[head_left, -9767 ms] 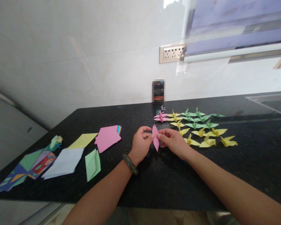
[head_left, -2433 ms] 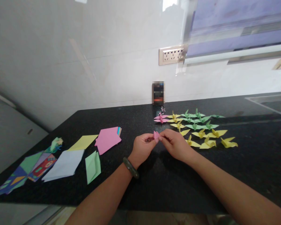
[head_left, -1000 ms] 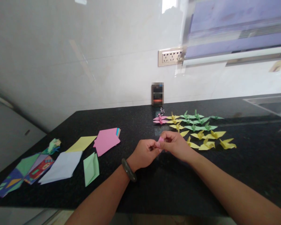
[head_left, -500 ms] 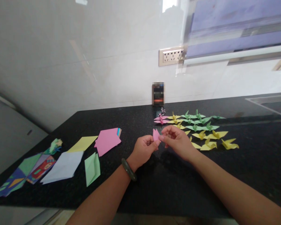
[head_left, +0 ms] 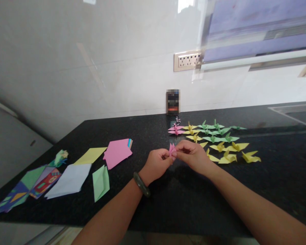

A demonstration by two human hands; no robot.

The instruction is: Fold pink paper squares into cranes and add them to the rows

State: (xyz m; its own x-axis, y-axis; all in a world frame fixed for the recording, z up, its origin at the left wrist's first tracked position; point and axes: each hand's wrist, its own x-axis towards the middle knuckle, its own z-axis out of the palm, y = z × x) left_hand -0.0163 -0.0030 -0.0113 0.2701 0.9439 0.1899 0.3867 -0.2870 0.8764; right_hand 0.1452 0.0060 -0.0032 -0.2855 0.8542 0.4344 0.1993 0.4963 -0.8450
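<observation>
Between my two hands is a small folded piece of pink origami paper [head_left: 171, 149], with two narrow points sticking up. My left hand [head_left: 159, 161], a dark bangle on its wrist, pinches the paper's lower part. From the other side my right hand [head_left: 191, 153] grips it between thumb and fingers; the fingertips cover part of the folds. Just behind lie pink paper cranes [head_left: 175, 130]. Yellow cranes [head_left: 227, 157] and green cranes [head_left: 213, 139] stand in rows behind and to the right of my right hand, which hides some of them.
Left of my hands lie a pink paper stack [head_left: 118, 151], a folded green sheet [head_left: 101, 183], a yellow sheet [head_left: 90, 155], white sheets [head_left: 71, 180] and colourful printed packaging [head_left: 25, 187]. A phone-like, blurred-out object [head_left: 173, 102] leans on the wall behind the black counter [head_left: 148, 131].
My right hand has moved slightly left, closing its fingers on the pink paper. The paper's two points now stand upright and apart.
</observation>
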